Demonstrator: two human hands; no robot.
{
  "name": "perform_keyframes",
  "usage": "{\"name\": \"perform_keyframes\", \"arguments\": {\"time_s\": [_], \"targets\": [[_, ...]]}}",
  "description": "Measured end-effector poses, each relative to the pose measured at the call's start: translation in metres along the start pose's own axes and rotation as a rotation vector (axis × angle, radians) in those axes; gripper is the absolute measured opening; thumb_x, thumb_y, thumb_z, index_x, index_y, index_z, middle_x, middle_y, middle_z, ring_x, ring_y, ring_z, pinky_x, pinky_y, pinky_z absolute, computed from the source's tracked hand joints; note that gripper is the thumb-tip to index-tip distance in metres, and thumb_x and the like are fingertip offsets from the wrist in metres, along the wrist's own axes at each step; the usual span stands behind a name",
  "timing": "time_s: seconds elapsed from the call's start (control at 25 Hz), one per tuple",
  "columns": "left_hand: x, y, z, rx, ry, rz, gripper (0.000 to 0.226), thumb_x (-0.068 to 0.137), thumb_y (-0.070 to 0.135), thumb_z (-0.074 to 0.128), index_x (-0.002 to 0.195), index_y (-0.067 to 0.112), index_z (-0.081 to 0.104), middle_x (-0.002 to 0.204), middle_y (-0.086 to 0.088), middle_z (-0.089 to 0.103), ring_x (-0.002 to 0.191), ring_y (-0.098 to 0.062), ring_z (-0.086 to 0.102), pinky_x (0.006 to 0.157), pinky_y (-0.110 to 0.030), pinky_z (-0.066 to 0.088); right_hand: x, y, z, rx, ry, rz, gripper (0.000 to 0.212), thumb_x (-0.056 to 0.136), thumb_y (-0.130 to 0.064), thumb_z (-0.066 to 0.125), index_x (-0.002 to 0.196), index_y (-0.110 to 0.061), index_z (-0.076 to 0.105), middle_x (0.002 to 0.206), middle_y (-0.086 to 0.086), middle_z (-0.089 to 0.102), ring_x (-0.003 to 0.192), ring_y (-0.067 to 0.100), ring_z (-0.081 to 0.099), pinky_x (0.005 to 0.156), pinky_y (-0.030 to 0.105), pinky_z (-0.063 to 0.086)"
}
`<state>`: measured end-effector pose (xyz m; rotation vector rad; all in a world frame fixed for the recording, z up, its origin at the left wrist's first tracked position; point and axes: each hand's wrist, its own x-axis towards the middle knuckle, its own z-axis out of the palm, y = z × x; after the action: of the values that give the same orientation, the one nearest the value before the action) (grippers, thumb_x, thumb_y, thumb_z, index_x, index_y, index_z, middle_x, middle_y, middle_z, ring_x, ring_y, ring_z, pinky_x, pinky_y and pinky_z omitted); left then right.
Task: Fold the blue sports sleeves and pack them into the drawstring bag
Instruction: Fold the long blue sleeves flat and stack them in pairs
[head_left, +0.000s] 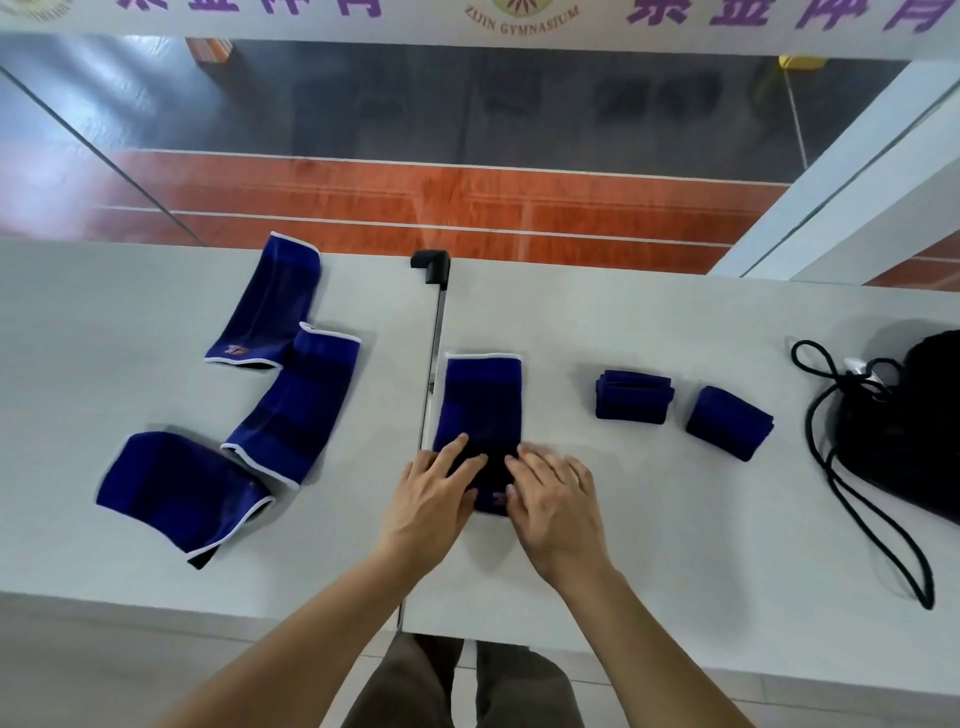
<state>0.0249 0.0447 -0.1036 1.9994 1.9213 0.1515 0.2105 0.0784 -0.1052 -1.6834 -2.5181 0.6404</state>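
Note:
A blue sleeve (480, 402) lies lengthwise in front of me on the white table (649, 519). My left hand (434, 501) and my right hand (556, 501) both rest on its near end, fingers pressing on the cloth there. Two folded blue sleeves sit to the right, one (634, 396) squarer and one (730, 422) turned at an angle. Three unfolded sleeves lie at the left: a far one (270, 306), a middle one (298, 408) and a near one (179, 491). The black drawstring bag (904, 431) lies at the right edge, its cords (878, 525) trailing toward me.
A black clamp on a thin metal rod (434, 322) runs along the seam between two table tops, just left of the sleeve under my hands. Beyond the far table edge is a drop to a red and grey sports floor.

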Motion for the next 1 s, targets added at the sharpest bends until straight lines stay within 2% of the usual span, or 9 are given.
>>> {"name": "perform_keyframes", "arguments": {"time_s": [0.12, 0.2, 0.28, 0.36, 0.44, 0.6, 0.72, 0.88, 1.0], "targets": [[0.017, 0.007, -0.006, 0.008, 0.046, 0.043, 0.038, 0.089, 0.015, 0.065, 0.126, 0.019, 0.060, 0.131, -0.006, 0.056, 0.100, -0.029, 0.056, 0.086, -0.045, 0.054, -0.007, 0.005, -0.002, -0.056, 0.043, 0.076, 0.045, 0.097, -0.044, 0.051, 0.135, -0.020, 0.057, 0.145, 0.002, 0.055, 0.138, 0.021, 0.045, 0.116, 0.045, 0.031], [0.039, 0.009, -0.011, 0.053, 0.041, 0.014, 0.047, 0.086, 0.016, 0.067, 0.132, 0.018, 0.057, 0.142, -0.009, 0.050, 0.119, -0.034, 0.052, 0.100, -0.046, 0.048, -0.012, 0.009, -0.003, -0.088, 0.028, 0.095, 0.052, 0.093, -0.048, 0.057, 0.137, -0.020, 0.055, 0.146, 0.003, 0.053, 0.139, 0.022, 0.044, 0.117, 0.047, 0.030], [0.058, 0.012, -0.013, 0.073, -0.060, -0.029, 0.063, 0.089, 0.026, 0.063, 0.148, 0.022, 0.040, 0.159, -0.009, 0.030, 0.142, -0.034, 0.032, 0.115, -0.045, 0.030, -0.017, 0.012, -0.001, -0.107, 0.001, 0.107, 0.059, 0.092, -0.051, 0.056, 0.143, -0.021, 0.050, 0.150, 0.003, 0.049, 0.142, 0.022, 0.041, 0.119, 0.049, 0.026], [0.069, 0.010, -0.012, 0.083, -0.147, -0.048, 0.073, 0.091, 0.035, 0.057, 0.155, 0.025, 0.023, 0.165, -0.007, 0.013, 0.150, -0.031, 0.015, 0.120, -0.041, 0.016, -0.023, 0.013, 0.002, -0.114, -0.023, 0.119, 0.065, 0.092, -0.054, 0.053, 0.147, -0.022, 0.044, 0.153, 0.002, 0.046, 0.144, 0.022, 0.038, 0.120, 0.050, 0.024], [0.073, 0.011, -0.013, 0.070, -0.178, -0.050, 0.074, 0.092, 0.036, 0.055, 0.156, 0.026, 0.019, 0.166, -0.006, 0.009, 0.151, -0.030, 0.010, 0.120, -0.040, 0.013, -0.028, 0.016, 0.004, -0.118, -0.025, 0.148, 0.067, 0.092, -0.056, 0.052, 0.149, -0.022, 0.042, 0.153, 0.002, 0.046, 0.144, 0.022, 0.038, 0.121, 0.049, 0.024], [0.050, 0.014, -0.024, -0.006, -0.078, -0.101, 0.062, 0.093, 0.027, 0.053, 0.151, 0.023, 0.030, 0.162, -0.007, 0.021, 0.148, -0.030, 0.021, 0.118, -0.042, 0.023, -0.027, 0.015, 0.001, -0.077, -0.005, 0.135, 0.068, 0.091, -0.044, 0.061, 0.151, -0.022, 0.038, 0.154, 0.003, 0.044, 0.144, 0.022, 0.038, 0.120, 0.046, 0.026], [0.018, -0.010, -0.034, 0.008, 0.052, -0.309, 0.060, 0.087, 0.023, 0.057, 0.144, 0.020, 0.039, 0.157, -0.012, 0.031, 0.138, -0.034, 0.036, 0.112, -0.044, 0.029, -0.027, 0.008, 0.003, -0.063, -0.069, -0.020, 0.057, 0.098, -0.037, 0.046, 0.153, -0.028, 0.034, 0.158, 0.000, 0.039, 0.145, 0.020, 0.034, 0.121, 0.039, 0.018], [-0.022, -0.060, -0.045, 0.036, 0.004, -0.617, 0.066, 0.092, 0.031, 0.050, 0.150, 0.011, 0.028, 0.161, -0.016, 0.022, 0.149, -0.034, 0.017, 0.122, -0.044, 0.012, -0.026, 0.010, 0.004, -0.089, -0.055, -0.012, 0.055, 0.098, -0.040, 0.030, 0.151, -0.026, 0.040, 0.156, 0.000, 0.042, 0.145, 0.019, 0.035, 0.122, 0.042, 0.022], [-0.039, -0.070, -0.045, 0.113, -0.086, -0.615, 0.065, 0.093, 0.041, 0.044, 0.148, 0.007, 0.034, 0.159, -0.011, 0.032, 0.150, -0.030, 0.017, 0.124, -0.045, 0.004, -0.027, 0.012, -0.003, -0.121, -0.058, 0.043, 0.053, 0.100, -0.039, 0.032, 0.151, -0.025, 0.039, 0.157, 0.000, 0.040, 0.146, 0.019, 0.034, 0.122, 0.042, 0.021]]}}
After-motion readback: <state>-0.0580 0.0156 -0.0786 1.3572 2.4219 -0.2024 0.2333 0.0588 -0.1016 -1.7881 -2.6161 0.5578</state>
